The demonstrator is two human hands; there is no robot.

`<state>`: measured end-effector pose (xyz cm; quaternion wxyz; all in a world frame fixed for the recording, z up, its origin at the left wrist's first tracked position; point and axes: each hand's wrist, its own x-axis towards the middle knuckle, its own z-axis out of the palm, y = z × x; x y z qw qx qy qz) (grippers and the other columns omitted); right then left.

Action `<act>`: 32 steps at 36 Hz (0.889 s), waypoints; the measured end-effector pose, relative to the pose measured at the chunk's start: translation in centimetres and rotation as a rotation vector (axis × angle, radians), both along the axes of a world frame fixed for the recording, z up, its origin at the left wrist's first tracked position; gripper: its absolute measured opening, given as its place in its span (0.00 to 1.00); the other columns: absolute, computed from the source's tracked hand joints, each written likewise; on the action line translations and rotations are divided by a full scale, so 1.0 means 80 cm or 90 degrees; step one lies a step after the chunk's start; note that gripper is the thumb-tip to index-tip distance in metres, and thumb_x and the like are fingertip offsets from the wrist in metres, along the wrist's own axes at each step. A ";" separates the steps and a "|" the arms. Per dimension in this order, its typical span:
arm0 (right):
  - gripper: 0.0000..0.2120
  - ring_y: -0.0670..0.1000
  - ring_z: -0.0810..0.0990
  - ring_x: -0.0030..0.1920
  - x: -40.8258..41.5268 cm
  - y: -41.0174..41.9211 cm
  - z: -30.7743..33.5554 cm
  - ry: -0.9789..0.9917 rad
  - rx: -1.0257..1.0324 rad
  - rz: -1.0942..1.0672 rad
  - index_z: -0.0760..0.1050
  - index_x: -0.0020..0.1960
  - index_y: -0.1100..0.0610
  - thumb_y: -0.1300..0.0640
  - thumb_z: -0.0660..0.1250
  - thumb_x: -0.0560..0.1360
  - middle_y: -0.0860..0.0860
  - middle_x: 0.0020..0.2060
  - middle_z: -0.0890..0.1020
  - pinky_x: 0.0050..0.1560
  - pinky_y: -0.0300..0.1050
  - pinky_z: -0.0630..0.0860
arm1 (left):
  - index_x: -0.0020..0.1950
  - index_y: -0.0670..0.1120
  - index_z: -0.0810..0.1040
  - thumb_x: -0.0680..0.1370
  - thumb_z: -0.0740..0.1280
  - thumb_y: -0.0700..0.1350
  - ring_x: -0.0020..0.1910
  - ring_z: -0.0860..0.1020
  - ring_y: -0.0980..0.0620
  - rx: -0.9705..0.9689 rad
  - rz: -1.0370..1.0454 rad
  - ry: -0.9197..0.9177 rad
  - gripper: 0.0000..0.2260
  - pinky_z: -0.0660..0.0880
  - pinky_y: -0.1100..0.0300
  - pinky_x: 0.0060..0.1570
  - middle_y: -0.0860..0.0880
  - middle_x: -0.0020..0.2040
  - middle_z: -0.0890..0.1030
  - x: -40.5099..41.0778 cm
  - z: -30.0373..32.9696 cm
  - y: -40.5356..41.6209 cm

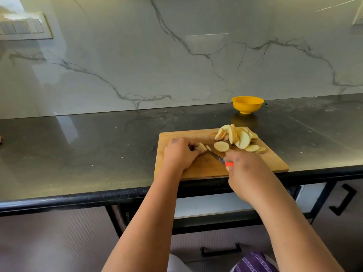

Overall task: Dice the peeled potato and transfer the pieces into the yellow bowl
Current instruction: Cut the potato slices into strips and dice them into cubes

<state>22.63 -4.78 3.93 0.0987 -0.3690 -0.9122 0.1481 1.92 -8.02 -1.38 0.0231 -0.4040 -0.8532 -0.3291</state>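
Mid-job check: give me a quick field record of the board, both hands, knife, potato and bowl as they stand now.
board: wooden board at the counter's front edge
left hand: left hand holds the potato end down on the board
right hand: right hand grips the knife by its orange handle
knife: blade tip at the potato end
slices: pile of slices on the board's far right part
bowl: yellow bowl behind the board, near the wall; inside not visible
stage: slicing under way, nothing seen moved to the bowl
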 end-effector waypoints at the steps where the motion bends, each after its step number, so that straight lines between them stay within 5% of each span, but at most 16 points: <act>1: 0.18 0.50 0.77 0.46 0.002 0.002 -0.003 0.049 0.013 -0.004 0.72 0.64 0.51 0.64 0.65 0.77 0.50 0.48 0.78 0.41 0.40 0.77 | 0.58 0.52 0.83 0.74 0.71 0.60 0.55 0.77 0.50 0.003 -0.002 0.003 0.17 0.78 0.50 0.54 0.52 0.53 0.83 0.001 0.001 -0.001; 5: 0.15 0.48 0.77 0.40 -0.014 0.006 -0.011 0.168 0.041 -0.012 0.71 0.62 0.49 0.64 0.63 0.78 0.49 0.41 0.78 0.37 0.44 0.80 | 0.59 0.51 0.83 0.75 0.71 0.59 0.55 0.77 0.52 -0.002 -0.006 0.010 0.17 0.78 0.53 0.53 0.53 0.54 0.83 0.006 0.008 -0.005; 14: 0.15 0.49 0.78 0.43 -0.034 0.012 -0.025 0.156 0.046 0.018 0.71 0.65 0.52 0.62 0.63 0.80 0.51 0.46 0.80 0.42 0.42 0.80 | 0.56 0.51 0.84 0.75 0.72 0.56 0.53 0.79 0.52 0.002 0.005 0.002 0.14 0.78 0.54 0.52 0.53 0.53 0.84 0.014 0.011 -0.008; 24: 0.17 0.47 0.74 0.40 -0.035 0.018 -0.029 0.152 0.050 0.020 0.70 0.67 0.52 0.63 0.61 0.80 0.49 0.45 0.78 0.30 0.34 0.67 | 0.57 0.51 0.84 0.76 0.72 0.56 0.52 0.78 0.54 0.003 0.002 -0.011 0.14 0.76 0.59 0.49 0.53 0.53 0.83 0.015 0.014 -0.010; 28: 0.14 0.49 0.78 0.43 -0.036 0.023 -0.027 0.142 0.048 0.014 0.72 0.63 0.53 0.63 0.63 0.79 0.51 0.45 0.80 0.43 0.43 0.80 | 0.58 0.51 0.83 0.75 0.71 0.57 0.49 0.76 0.57 0.005 -0.001 -0.009 0.16 0.73 0.62 0.46 0.53 0.54 0.83 0.015 0.015 -0.010; 32: 0.16 0.50 0.78 0.44 -0.040 0.027 -0.026 0.158 0.039 -0.007 0.72 0.65 0.52 0.63 0.63 0.79 0.51 0.47 0.80 0.44 0.43 0.80 | 0.59 0.51 0.83 0.75 0.71 0.58 0.49 0.75 0.57 0.009 0.002 -0.021 0.16 0.71 0.62 0.44 0.53 0.53 0.82 0.016 0.014 -0.012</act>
